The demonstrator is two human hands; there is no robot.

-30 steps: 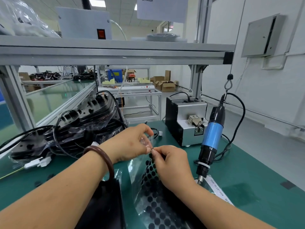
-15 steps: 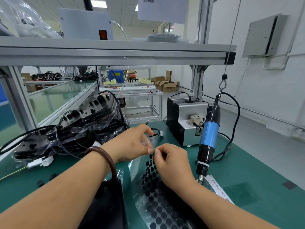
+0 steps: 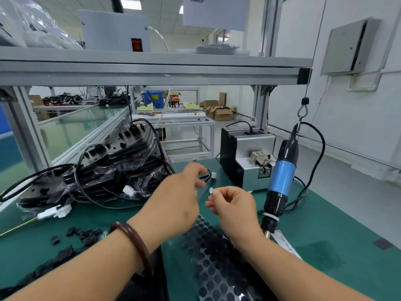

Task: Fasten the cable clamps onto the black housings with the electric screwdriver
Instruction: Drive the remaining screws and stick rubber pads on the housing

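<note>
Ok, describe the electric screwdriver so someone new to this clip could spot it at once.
Start at the green bench mat; at its far right stands a black-and-silver box. Just right of that box, the electric screwdriver hangs tip-down from a hook. It is the only blue-bodied tool there, with a black cable looping off its top.

The housings (image 3: 104, 170) lie left on the table (image 3: 325, 224), the feeder box (image 3: 240, 155) back right, the screwdriver (image 3: 281, 183) hanging just beside it
</note>
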